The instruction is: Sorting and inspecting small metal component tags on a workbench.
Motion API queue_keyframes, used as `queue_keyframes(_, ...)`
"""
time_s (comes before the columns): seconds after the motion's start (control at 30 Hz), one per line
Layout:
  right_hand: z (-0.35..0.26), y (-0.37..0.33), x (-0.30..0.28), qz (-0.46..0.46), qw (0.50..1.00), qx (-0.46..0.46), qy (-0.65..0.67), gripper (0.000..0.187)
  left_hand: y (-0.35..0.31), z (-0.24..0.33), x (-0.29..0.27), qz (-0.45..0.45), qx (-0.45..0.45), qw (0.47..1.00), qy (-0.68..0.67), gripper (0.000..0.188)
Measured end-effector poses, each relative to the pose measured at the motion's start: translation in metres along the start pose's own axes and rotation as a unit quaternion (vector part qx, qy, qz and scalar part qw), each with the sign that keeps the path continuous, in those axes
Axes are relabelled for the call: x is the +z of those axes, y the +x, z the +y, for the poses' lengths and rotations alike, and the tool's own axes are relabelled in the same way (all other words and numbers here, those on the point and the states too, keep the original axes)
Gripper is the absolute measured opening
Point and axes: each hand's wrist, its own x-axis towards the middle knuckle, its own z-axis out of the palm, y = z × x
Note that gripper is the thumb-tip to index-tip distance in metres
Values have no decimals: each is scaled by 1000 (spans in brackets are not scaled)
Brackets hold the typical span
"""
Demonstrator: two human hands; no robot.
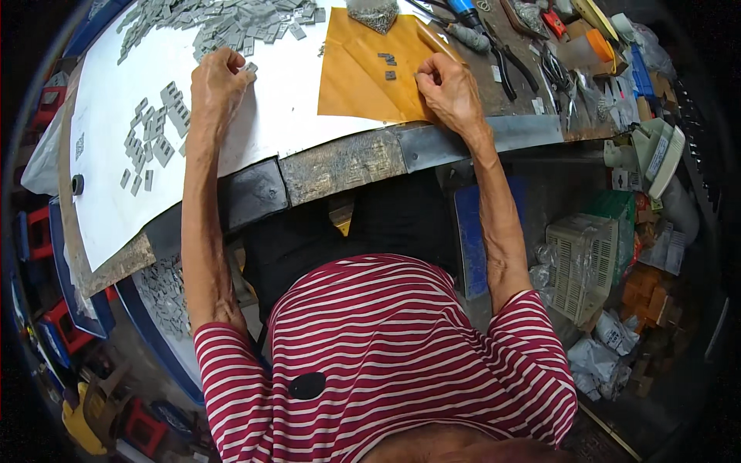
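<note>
My left hand (216, 86) is over the white sheet (289, 89), below the big heap of small flat grey pieces (239, 29). Its thumb and fingers pinch one small grey piece (251, 68). My right hand (454, 94) rests at the right side of an orange-brown sheet (351, 73), its fingers curled into a pinch; whatever they hold is too small or hidden to make out. Just left of those fingertips lie a few small dark grey pieces (390, 76). A looser group of grey pieces (160, 123) is spread left of my left forearm.
A clear bag of small metal parts (374, 14) stands at the orange-brown sheet's far edge. Black-handled pliers (519, 71) and a blue-handled tool (465, 11) lie to the right, among mixed tools. A small black ring (77, 184) sits near the left edge. The worn bench edge (343, 166) runs before me.
</note>
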Motion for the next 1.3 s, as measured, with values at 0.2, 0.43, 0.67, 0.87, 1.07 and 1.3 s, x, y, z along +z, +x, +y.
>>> queue_keyframes(0.2,-6,-1,2,-18,999,22,19,14,-2,1,5,9,53,998,-16,9)
queue_keyframes(0.43,-9,-4,7,44,993,-86,-62,9,-11,32,22,65,156,969,-179,9)
queue_keyframes(0.67,-8,0,6,37,999,-29,16,11,-26,47,41,-109,66,878,-461,21)
queue_keyframes(0.87,-21,7,1,19,973,71,220,14,-31,49,38,-135,40,856,-497,22)
queue_keyframes(1.07,-51,16,3,-46,908,121,398,10,-29,52,37,-161,7,827,-538,22)
queue_keyframes(1.3,-65,18,15,-115,904,72,405,11,-32,55,35,-173,3,827,-534,21)
